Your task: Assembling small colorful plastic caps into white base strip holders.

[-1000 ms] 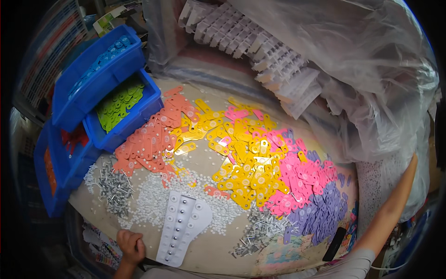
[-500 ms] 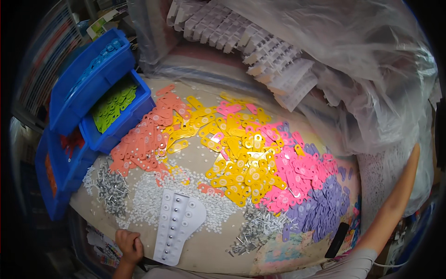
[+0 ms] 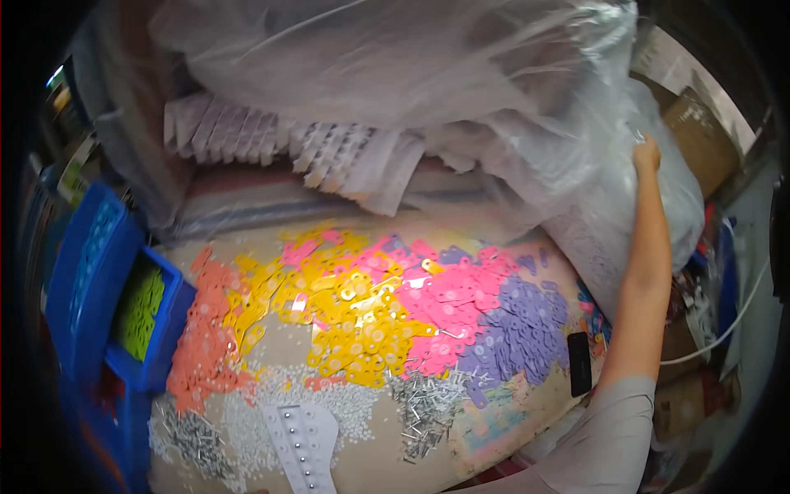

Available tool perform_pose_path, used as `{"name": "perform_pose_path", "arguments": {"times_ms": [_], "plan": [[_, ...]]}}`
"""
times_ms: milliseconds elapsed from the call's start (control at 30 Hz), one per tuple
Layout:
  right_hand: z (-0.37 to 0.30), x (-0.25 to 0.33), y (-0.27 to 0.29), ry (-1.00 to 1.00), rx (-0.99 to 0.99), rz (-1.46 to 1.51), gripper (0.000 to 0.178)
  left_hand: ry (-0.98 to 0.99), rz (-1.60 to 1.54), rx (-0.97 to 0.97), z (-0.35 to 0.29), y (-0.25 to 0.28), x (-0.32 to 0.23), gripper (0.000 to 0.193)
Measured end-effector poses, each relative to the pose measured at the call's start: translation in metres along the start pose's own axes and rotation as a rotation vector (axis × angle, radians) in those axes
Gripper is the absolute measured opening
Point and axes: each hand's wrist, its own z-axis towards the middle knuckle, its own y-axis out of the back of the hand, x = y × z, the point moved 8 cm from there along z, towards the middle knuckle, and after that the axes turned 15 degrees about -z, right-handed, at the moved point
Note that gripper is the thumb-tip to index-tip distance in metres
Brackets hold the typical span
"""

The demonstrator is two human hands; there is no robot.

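My right arm stretches far out to the right. At its end, my right hand (image 3: 648, 153) is closed on the edge of a large translucent plastic bag (image 3: 568, 107). A row of white molded plastic strips (image 3: 346, 156) shows at the mouth of this plastic. My left hand is out of the picture. At the near edge of the table lies a white plastic jig board (image 3: 300, 440) with a row of shiny metal studs down it. Small white round caps (image 3: 350, 412) are scattered around the board. Metal pins (image 3: 428, 407) lie in a heap to its right, and more pins (image 3: 193, 440) to its left.
Flat tabs lie in coloured piles: coral (image 3: 206, 337), yellow (image 3: 358, 329), pink (image 3: 457, 296) and purple (image 3: 522, 333). Blue bins (image 3: 169, 350) stand at the left, one holding green tabs (image 3: 141, 313). A black phone-like object (image 3: 580, 362) lies at the right edge. Cardboard boxes (image 3: 701, 136) stand beyond.
The view has swung right and up, so the table contents sit lower and further left. My right hand, hidden before, now shows on the plastic. My left hand has left the picture.
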Motion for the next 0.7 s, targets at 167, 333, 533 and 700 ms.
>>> {"name": "perform_pose_path", "arguments": {"times_ms": [167, 333, 533, 700], "plan": [[-0.025, -0.050, 0.072, -0.408, 0.048, 0.267, 0.070, -0.062, 0.014, 0.076, 0.015, 0.005, -0.009, 0.018], [-0.015, -0.063, 0.103, -0.472, 0.083, 0.727, 0.045, -0.089, -0.009, 0.049, 0.015, 0.007, -0.006, 0.017], [-0.044, 0.029, 0.180, -0.334, 0.249, 1.228, 0.031, -0.083, 0.032, 0.015, 0.009, 0.008, -0.006, 0.017], [-0.131, 0.149, 0.282, -0.008, 0.498, 1.418, 0.023, -0.133, -0.060, -0.057, 0.003, -0.001, 0.014, 0.012]]}}
